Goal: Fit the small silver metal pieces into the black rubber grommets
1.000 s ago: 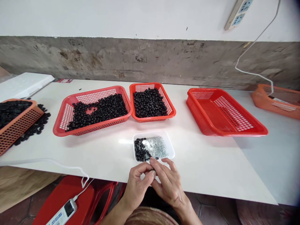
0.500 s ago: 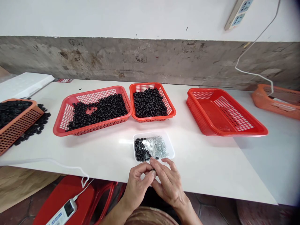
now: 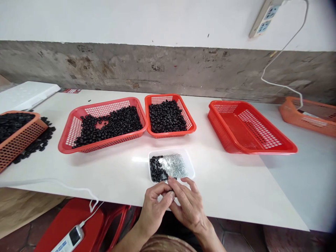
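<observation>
My left hand (image 3: pixel 156 203) pinches a small black ring-like part (image 3: pixel 171 191) between thumb and forefinger, just over the table's front edge. My right hand (image 3: pixel 189 207) meets it from the other side, its fingertips closed in against the left ones. Whatever the right fingers hold is hidden behind them. Directly beyond my fingertips stands a clear plastic tray (image 3: pixel 191 168). Its left side holds loose black ring-like parts (image 3: pixel 156 168), and many tiny shiny metal pieces (image 3: pixel 177 164) cover the rest.
Two red baskets, a wide one (image 3: pixel 64 141) and a smaller one (image 3: pixel 193 120), hold black parts behind the tray. An orange basket (image 3: pixel 23 140) of them stands left. Red stacked baskets (image 3: pixel 225 136) are at right. A white cable (image 3: pixel 60 180) runs to a power bank (image 3: pixel 69 239) on a red stool (image 3: pixel 86 218).
Both hands keep nearly the same pose at the same spot. The view has shifted very slightly; nothing on the table has visibly moved.
</observation>
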Motion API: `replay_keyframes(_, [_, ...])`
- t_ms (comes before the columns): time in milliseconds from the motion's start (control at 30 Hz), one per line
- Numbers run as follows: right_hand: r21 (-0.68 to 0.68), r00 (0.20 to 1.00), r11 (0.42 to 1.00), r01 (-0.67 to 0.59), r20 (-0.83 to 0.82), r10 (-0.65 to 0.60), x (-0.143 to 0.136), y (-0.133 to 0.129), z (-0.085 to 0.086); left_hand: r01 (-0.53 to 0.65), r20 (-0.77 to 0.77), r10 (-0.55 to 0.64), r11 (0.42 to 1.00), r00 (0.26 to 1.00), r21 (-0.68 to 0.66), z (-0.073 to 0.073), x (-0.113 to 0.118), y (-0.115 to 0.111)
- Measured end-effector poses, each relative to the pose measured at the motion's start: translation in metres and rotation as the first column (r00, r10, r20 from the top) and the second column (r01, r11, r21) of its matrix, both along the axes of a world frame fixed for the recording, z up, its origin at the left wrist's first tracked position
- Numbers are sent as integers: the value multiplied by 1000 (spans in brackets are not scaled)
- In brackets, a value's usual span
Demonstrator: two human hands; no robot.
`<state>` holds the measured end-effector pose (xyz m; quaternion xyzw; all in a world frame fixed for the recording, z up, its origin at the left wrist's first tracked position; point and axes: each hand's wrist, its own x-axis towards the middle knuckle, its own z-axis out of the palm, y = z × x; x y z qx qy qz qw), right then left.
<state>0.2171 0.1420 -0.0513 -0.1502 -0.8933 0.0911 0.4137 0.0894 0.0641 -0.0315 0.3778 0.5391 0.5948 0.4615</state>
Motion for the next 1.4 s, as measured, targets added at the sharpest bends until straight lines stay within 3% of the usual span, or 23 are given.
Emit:
replay_keyframes(233, [24,1000,1000,-11,-16,12,7,2,6,-37,-45,36,999,998,-30,3,-3,-5])
replay_keyframes(333, [30,999,999,12,-44,-11,12,4,3,-82,-31,81,996,996,-36,4,-4,-7])
replay_keyframes(500, [-12,996,998,62,68,-61,16,1,-6,-138,56,139,990,989,-27,1,-3,-10])
replay_keyframes(800, [-27,987,994,105,123,-101,15,-5,-14,-157,93,161,987,983,-42,2,1,-11])
replay_keyframes(1100, [115,999,993,-25,-28,28,33,21,14,-171,68,174,984,982,-56,-5,1,-13])
replay_keyframes(1400, [153,996,988,0,-91,14,23,25,7,-185,70,190,980,979,-77,-6,0,-13])
